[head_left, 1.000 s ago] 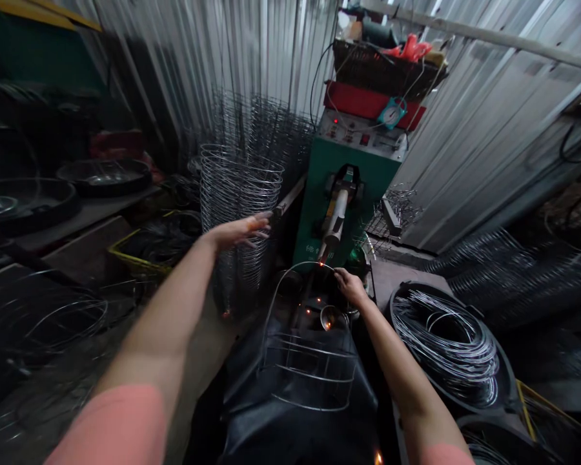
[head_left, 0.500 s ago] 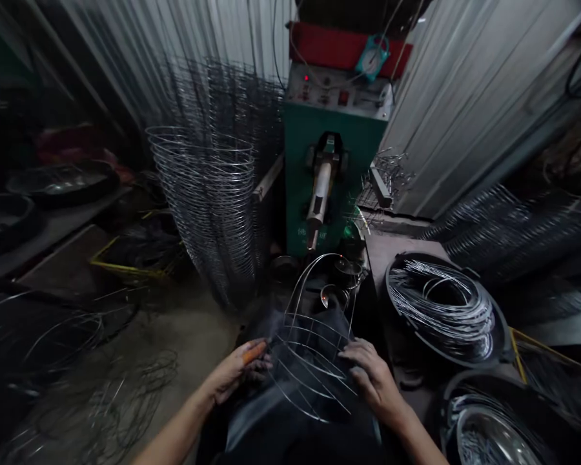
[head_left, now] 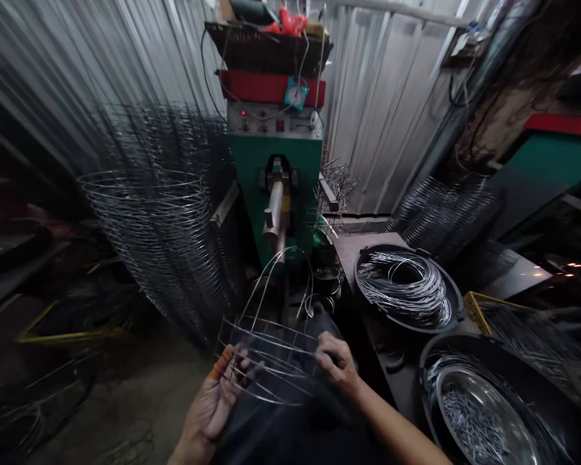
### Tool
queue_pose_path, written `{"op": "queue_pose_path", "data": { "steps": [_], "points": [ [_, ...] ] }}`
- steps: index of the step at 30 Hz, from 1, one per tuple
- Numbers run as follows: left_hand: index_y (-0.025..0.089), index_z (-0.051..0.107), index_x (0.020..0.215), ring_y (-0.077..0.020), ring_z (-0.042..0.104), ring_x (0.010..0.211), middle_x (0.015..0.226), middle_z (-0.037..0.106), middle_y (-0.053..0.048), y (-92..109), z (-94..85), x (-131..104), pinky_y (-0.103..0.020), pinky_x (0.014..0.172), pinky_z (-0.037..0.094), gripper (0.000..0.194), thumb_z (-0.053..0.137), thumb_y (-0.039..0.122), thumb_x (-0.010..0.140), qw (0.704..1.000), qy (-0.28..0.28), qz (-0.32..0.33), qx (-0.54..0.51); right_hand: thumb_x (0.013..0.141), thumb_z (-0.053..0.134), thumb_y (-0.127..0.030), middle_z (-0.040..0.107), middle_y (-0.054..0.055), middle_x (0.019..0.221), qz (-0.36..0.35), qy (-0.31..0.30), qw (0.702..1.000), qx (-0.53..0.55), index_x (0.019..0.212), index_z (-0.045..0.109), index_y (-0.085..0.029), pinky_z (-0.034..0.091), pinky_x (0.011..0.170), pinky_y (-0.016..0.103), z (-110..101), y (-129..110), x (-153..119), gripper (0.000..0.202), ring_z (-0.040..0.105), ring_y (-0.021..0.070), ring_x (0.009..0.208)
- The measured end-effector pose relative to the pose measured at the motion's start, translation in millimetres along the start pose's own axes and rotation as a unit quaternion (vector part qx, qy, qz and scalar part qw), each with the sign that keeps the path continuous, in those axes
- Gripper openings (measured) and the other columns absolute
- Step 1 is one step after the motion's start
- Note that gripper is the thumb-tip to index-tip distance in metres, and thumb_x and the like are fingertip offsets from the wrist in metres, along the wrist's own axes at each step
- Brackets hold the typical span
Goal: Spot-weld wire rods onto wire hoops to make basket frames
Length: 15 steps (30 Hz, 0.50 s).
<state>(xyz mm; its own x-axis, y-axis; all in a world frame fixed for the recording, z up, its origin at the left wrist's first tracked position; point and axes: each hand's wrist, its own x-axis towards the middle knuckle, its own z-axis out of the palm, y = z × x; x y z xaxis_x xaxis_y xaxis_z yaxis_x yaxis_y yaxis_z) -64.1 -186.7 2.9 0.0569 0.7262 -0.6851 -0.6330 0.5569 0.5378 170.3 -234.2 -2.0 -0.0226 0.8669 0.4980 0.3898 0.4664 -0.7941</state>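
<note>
A round wire basket frame (head_left: 271, 369) with tall arched wires is held above my lap, its arches reaching toward the welding machine's electrode arm (head_left: 275, 210). My left hand (head_left: 223, 391), with an orange wrap on one finger, grips the frame's left side. On the opposite side, my right hand (head_left: 336, 361) has its fingers curled at the rim. The top of the arched wires is close to the electrode tip; whether they touch I cannot tell.
The green spot welding machine (head_left: 244, 174) stands ahead. Left of it rises a tall stack of wire frames (head_left: 150, 239). On the right, a black basin (head_left: 458, 310) holds wire hoops; another black basin (head_left: 423, 387) holds a metal bowl (head_left: 518, 413) of short wire pieces.
My view has swung right, so the machine appears further left. My hands have closed on the frame's sides, and the frame sits more level, with its arches at the electrode arm.
</note>
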Motion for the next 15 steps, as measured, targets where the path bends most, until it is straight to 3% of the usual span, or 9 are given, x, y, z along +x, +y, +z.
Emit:
{"op": "queue_pose_path", "data": {
  "steps": [4, 7, 9, 11, 13, 15],
  "points": [
    [0.019, 0.057, 0.094, -0.0063, 0.059, 0.062, 0.08, 0.061, 0.003, -0.3, -1.2, 3.0, -0.02, 0.063, 0.053, 0.031, 0.055, 0.0, 0.069, 0.996, 0.013, 0.087, 0.034, 0.09, 0.035, -0.043, 0.058, 0.003, 0.062, -0.033, -0.058, 0.992, -0.109, 0.07, 0.061, -0.019, 0.04, 0.069, 0.034, 14.8, 23.9, -9.4, 0.041, 0.051, 0.0155, 0.063],
    [0.025, 0.052, 0.101, -0.0078, 0.06, 0.065, 0.085, 0.062, 0.004, -10.1, -9.0, 7.6, -0.019, 0.06, 0.051, 0.047, 0.06, -0.001, 0.063, 0.993, 0.005, 0.093, 0.072, 0.086, 0.044, -0.045, 0.065, 0.007, 0.088, 0.003, -0.094, 0.973, -0.213, 0.093, 0.064, -0.022, 0.044, 0.073, 0.036, -1.2, 37.9, -27.5, 0.031, 0.057, 0.0206, 0.083],
    [0.028, 0.049, 0.107, -0.009, 0.06, 0.064, 0.084, 0.061, 0.004, -16.8, -15.5, 13.3, -0.02, 0.06, 0.051, 0.054, 0.065, 0.005, 0.06, 0.99, -0.03, 0.103, 0.09, 0.085, 0.045, -0.044, 0.064, 0.008, 0.098, 0.068, -0.036, 0.962, -0.262, 0.102, 0.062, -0.023, 0.046, 0.078, 0.037, -37.8, 44.5, -46.7, 0.031, 0.058, 0.022, 0.091],
    [0.03, 0.048, 0.109, -0.0098, 0.06, 0.065, 0.081, 0.06, 0.005, -21.3, -22.7, 21.8, -0.021, 0.063, 0.051, 0.059, 0.07, 0.011, 0.058, 0.987, -0.039, 0.118, 0.097, 0.086, 0.04, -0.042, 0.065, 0.01, 0.098, 0.17, 0.09, 0.931, -0.31, 0.098, 0.062, -0.022, 0.047, 0.082, 0.037, -93.8, 52.0, -74.8, 0.033, 0.06, 0.0228, 0.092],
    [0.031, 0.047, 0.11, -0.0113, 0.061, 0.068, 0.078, 0.059, 0.005, -23.2, -30.0, 31.9, -0.021, 0.064, 0.051, 0.064, 0.072, 0.014, 0.054, 0.987, -0.019, 0.124, 0.103, 0.081, 0.037, -0.043, 0.064, 0.015, 0.1, 0.28, 0.193, 0.855, -0.392, 0.093, 0.062, -0.02, 0.046, 0.084, 0.044, -157.4, 63.1, -112.5, 0.035, 0.061, 0.0279, 0.092],
    [0.031, 0.047, 0.109, -0.0135, 0.063, 0.07, 0.076, 0.059, 0.005, -22.9, -36.4, 40.3, -0.021, 0.063, 0.05, 0.071, 0.075, 0.013, 0.046, 0.987, 0.003, 0.116, 0.11, 0.072, 0.039, -0.041, 0.066, 0.019, 0.088, 0.435, 0.193, 0.755, -0.45, 0.08, 0.062, -0.021, 0.047, 0.077, 0.05, -212.4, 78.0, -155.0, 0.032, 0.063, 0.0351, 0.083]
  ]
}}
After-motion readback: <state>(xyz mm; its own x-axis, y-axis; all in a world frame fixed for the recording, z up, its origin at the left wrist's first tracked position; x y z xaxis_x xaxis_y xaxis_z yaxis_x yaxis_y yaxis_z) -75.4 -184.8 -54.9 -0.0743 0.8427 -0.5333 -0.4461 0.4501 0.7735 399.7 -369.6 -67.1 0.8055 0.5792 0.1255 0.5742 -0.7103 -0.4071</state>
